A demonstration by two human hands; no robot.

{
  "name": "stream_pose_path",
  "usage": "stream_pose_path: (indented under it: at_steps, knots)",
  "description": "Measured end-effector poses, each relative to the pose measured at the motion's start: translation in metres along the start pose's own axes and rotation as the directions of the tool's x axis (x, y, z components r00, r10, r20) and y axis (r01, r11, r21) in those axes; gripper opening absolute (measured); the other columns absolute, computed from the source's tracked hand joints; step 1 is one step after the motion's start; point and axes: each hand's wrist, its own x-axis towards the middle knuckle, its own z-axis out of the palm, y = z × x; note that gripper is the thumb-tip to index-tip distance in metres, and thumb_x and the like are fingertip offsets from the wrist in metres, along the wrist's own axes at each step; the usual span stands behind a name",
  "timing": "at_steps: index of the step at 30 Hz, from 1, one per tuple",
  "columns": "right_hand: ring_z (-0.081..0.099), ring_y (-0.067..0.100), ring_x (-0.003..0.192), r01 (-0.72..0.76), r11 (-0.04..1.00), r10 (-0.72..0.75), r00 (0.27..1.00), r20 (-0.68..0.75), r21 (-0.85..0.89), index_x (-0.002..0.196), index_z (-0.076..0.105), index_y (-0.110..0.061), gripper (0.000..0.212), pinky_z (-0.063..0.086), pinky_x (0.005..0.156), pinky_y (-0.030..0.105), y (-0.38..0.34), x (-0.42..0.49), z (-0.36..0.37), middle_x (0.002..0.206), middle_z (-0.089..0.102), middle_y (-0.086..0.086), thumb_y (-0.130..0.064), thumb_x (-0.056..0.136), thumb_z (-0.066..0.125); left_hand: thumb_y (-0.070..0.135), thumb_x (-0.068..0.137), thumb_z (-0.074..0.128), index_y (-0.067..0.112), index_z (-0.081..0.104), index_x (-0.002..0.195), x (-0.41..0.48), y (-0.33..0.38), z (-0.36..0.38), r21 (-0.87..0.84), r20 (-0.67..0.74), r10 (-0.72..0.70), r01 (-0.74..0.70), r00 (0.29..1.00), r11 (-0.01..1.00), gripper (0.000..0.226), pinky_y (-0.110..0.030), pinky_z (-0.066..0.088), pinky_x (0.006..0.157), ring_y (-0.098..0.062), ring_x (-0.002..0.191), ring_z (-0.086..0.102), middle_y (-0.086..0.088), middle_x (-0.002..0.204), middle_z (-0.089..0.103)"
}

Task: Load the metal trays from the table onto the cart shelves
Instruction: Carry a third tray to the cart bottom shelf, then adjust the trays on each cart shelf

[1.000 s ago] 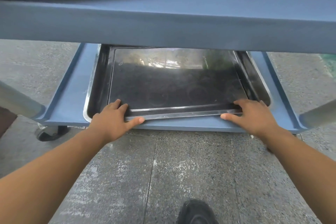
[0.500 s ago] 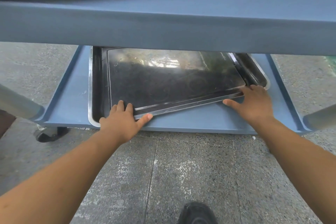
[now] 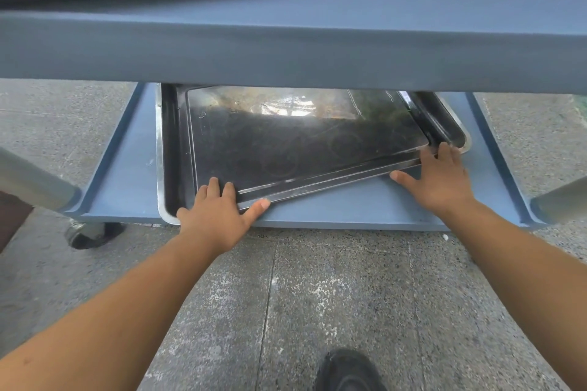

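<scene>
Fingers (image 3: 213, 185) of the left hand (image 3: 216, 216) are lying spread over the near left corner of the top metal tray (image 3: 301, 143), thumb pressing its front rim; the right hand (image 3: 441, 178) is resting flat and open-fingered against the near right corner. Neither hand is pinching. This tray is sitting skewed inside a larger tray (image 3: 173, 149) on the cart's bottom shelf (image 3: 365, 206), beneath the upper shelf (image 3: 286, 51). Judged step: seating the tray. Next move probably calls for pushing the left corner inward until the edges are lining up.
</scene>
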Motion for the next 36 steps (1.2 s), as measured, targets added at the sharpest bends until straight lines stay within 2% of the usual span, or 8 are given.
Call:
stream_pose_path:
  at_steps: [4, 8, 13, 17, 21, 26, 30, 36]
  knots:
    - [-0.001, 0.034, 0.15, 0.003, 0.999, -0.004, 0.999, 0.033, 0.045, 0.154, 0.021, -0.015, 0.091, 0.018, 0.118, 0.056, -0.002, -0.003, -0.005, 0.163, 0.005, 0.016, -0.068, 0.086, 0.05, 0.095, 0.067, 0.01, 0.022, 0.038, 0.141, 0.003, -0.002, -0.006, -0.032, 0.027, 0.031, -0.03, 0.999, 0.999, 0.108, -0.066, 0.038, 0.099, -0.028, 0.141, 0.028, -0.005, 0.153, 0.029]
    - [0.013, 0.038, 0.148, 0.07, 0.997, -0.073, 0.995, 0.073, 0.041, 0.153, 0.022, -0.01, 0.089, 0.026, 0.116, 0.052, -0.011, -0.021, -0.011, 0.16, 0.013, 0.02, -0.059, 0.087, 0.057, 0.094, 0.068, 0.011, 0.018, 0.04, 0.142, 0.002, -0.002, -0.013, -0.052, 0.086, 0.029, -0.025, 0.996, 0.998, 0.11, -0.063, 0.038, 0.101, -0.034, 0.139, 0.031, -0.01, 0.152, 0.032]
    - [0.039, 0.035, 0.135, 0.178, 0.98, -0.189, 0.972, 0.139, 0.086, 0.143, 0.041, -0.005, 0.071, 0.037, 0.106, 0.041, -0.031, -0.059, -0.025, 0.146, 0.043, 0.02, -0.048, 0.09, 0.061, 0.07, 0.093, 0.022, 0.016, 0.047, 0.134, -0.018, 0.008, -0.016, -0.004, 0.039, 0.048, -0.048, 0.998, 0.999, 0.072, -0.065, 0.035, 0.103, -0.034, 0.13, 0.044, -0.011, 0.143, 0.043]
    - [0.059, 0.031, 0.115, 0.095, 0.968, -0.157, 0.952, 0.262, 0.232, 0.134, 0.053, -0.012, 0.056, 0.046, 0.097, 0.038, -0.043, -0.099, -0.063, 0.128, 0.062, 0.013, -0.047, 0.09, 0.062, 0.042, 0.097, 0.046, 0.012, 0.047, 0.133, -0.054, 0.009, -0.045, -0.036, 0.026, 0.111, -0.11, 0.993, 0.993, 0.047, -0.057, 0.041, 0.103, -0.034, 0.128, 0.044, -0.012, 0.142, 0.041]
    - [0.061, 0.027, 0.107, 0.08, 0.963, -0.17, 0.921, 0.349, 0.259, 0.124, 0.061, -0.013, 0.047, 0.046, 0.086, 0.033, -0.057, -0.154, -0.132, 0.119, 0.066, 0.008, -0.045, 0.09, 0.062, 0.029, 0.095, 0.045, 0.009, 0.057, 0.11, -0.11, 0.014, -0.103, -0.053, 0.073, 0.206, -0.202, 0.976, 0.978, 0.028, -0.043, 0.051, 0.086, -0.034, 0.103, 0.06, -0.014, 0.113, 0.063]
    - [0.061, 0.023, 0.095, 0.025, 0.937, -0.163, 0.914, 0.372, 0.348, 0.12, 0.063, -0.013, 0.043, 0.044, 0.081, 0.029, -0.074, -0.229, -0.236, 0.116, 0.066, 0.007, -0.044, 0.09, 0.062, 0.016, 0.094, 0.043, 0.009, 0.056, 0.096, -0.202, 0.016, -0.198, -0.132, 0.135, 0.318, -0.301, 0.939, 0.945, 0.015, -0.039, 0.051, 0.079, -0.033, 0.096, 0.062, -0.015, 0.106, 0.068]
    - [0.064, 0.025, 0.095, 0.015, 0.921, -0.163, 0.922, 0.351, 0.389, 0.116, 0.064, -0.014, 0.041, 0.051, 0.088, 0.034, -0.089, -0.293, -0.337, 0.11, 0.068, 0.004, -0.045, 0.09, 0.062, 0.017, 0.092, 0.043, 0.009, 0.061, 0.107, -0.284, 0.012, -0.302, -0.128, 0.123, 0.315, -0.3, 0.941, 0.945, 0.025, -0.042, 0.053, 0.084, -0.034, 0.099, 0.062, -0.014, 0.107, 0.067]
    - [0.065, 0.022, 0.095, 0.052, 0.907, -0.186, 0.939, 0.288, 0.418, 0.106, 0.068, -0.017, 0.034, 0.049, 0.08, 0.031, -0.097, -0.368, -0.495, 0.101, 0.07, 0.002, -0.044, 0.088, 0.061, 0.027, 0.096, 0.043, 0.011, 0.063, 0.105, -0.377, 0.0, -0.46, -0.124, 0.037, 0.295, -0.289, 0.955, 0.949, 0.026, -0.043, 0.053, 0.083, -0.032, 0.094, 0.062, -0.01, 0.102, 0.068]
